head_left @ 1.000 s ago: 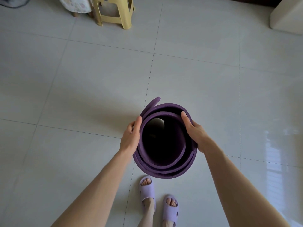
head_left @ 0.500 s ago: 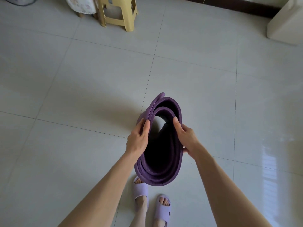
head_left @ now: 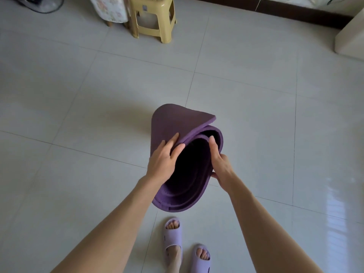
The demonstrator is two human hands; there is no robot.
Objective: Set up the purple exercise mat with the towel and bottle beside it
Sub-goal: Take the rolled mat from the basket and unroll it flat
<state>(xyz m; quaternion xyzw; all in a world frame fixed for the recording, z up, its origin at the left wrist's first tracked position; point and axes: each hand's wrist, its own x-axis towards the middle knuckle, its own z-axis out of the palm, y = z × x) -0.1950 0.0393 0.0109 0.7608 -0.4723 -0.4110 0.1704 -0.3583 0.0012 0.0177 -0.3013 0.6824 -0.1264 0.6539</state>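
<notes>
The purple exercise mat is rolled up and held on end in front of me, its open end facing the camera and squeezed into an oval. Its loose outer flap has peeled away toward the far side. My left hand pinches the left edge of the roll, fingers on the outer flap and thumb at the inner rim. My right hand grips the right edge, fingers over the rim. No towel or bottle is in view.
Pale floor tiles spread all around. A yellow plastic stool and a floral-covered seat stand at the far left. A cream cabinet corner sits at the far right. My feet in lilac slippers are below the mat.
The roll went from round to a squeezed oval, and its outer flap has now opened away from me. The view has tilted up, showing more of the stool and the far wall.
</notes>
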